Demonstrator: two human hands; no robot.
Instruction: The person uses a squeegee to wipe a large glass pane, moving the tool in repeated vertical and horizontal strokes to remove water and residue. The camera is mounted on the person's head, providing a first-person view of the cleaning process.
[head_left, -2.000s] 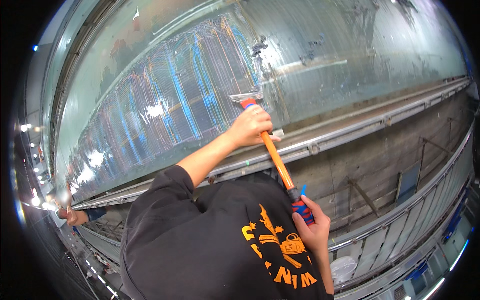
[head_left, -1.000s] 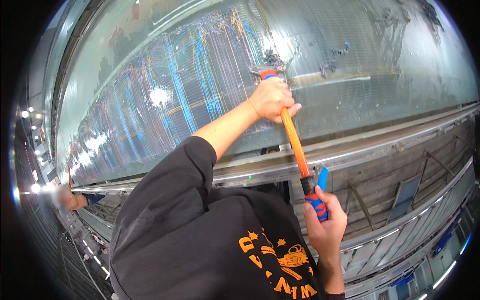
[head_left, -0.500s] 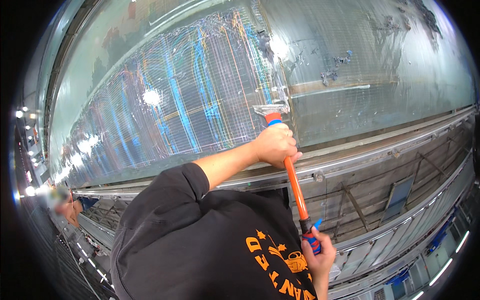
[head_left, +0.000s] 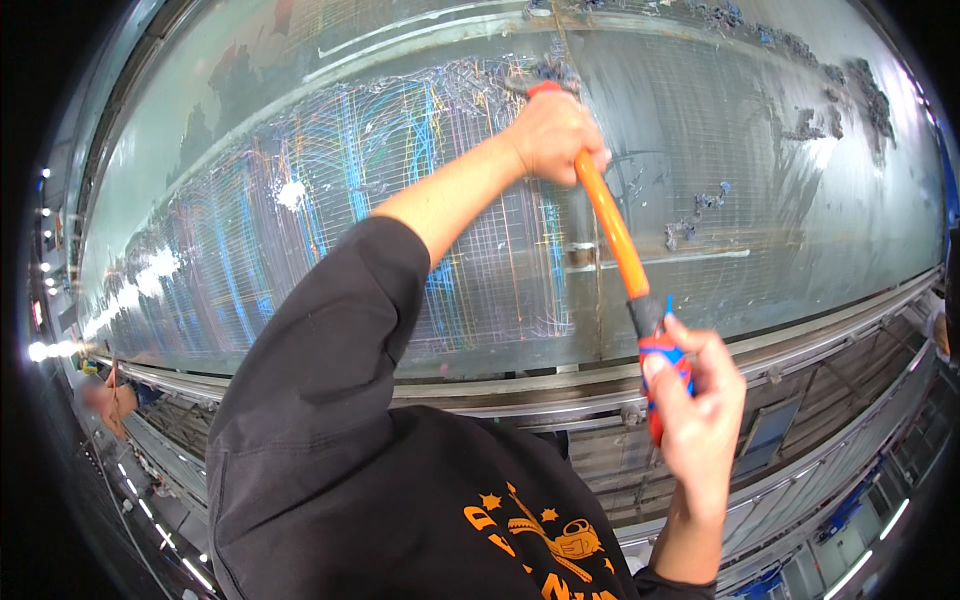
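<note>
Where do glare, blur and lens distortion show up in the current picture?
Head view: white glare on the left part of the streaked table; head view: the metal rail bows toward the rim, with black corners outside the fisheye circle; head view: the orange-handled scraper's blade, beyond the left hand, looks soft, perhaps from motion.

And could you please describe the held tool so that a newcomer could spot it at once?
Find the large glossy surface filling the upper view, then the left hand over it and the right hand by its near edge. Running between them is the scraper, whose thick, solid orange shaft sets it apart from the thin coloured lines on the surface.
</note>
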